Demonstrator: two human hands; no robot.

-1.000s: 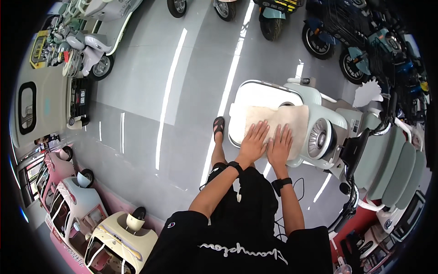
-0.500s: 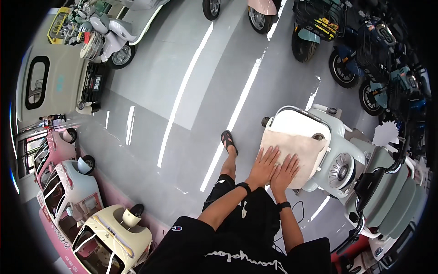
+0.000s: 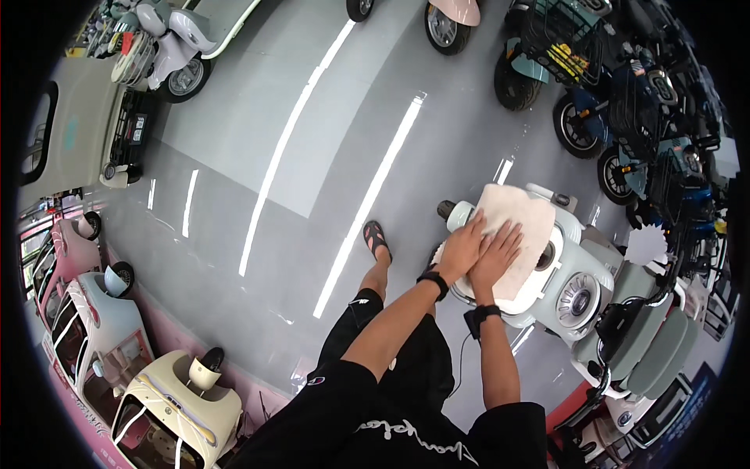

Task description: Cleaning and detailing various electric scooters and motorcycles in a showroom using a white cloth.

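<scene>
A cream cloth (image 3: 522, 209) lies over the white flat top of a pale grey-green scooter (image 3: 587, 273) to the right of my legs. My left hand (image 3: 461, 250) presses on the cloth with its fingers stretched forward. Touching it on the right, my right hand (image 3: 495, 259) rests flat on the same cloth, fingers a little apart. Both hands are open and grip nothing that shows. Beside the cloth, a dark round opening (image 3: 545, 256) shows in the white top. A round ribbed fitting (image 3: 580, 301) sits on the scooter's body farther right.
Several scooters with wheels and baskets (image 3: 556, 51) stand at the far right. Seats and handlebars (image 3: 613, 320) crowd the near right. Small pink and cream vehicles (image 3: 183, 399) line the left; a beige vehicle (image 3: 78, 125) stands behind them. Grey glossy floor (image 3: 312, 180) lies between.
Both hands and the cloth have slid forward across the scooter's white top, toward its far edge. The dark opening shows more fully. The whole view has shifted slightly.
</scene>
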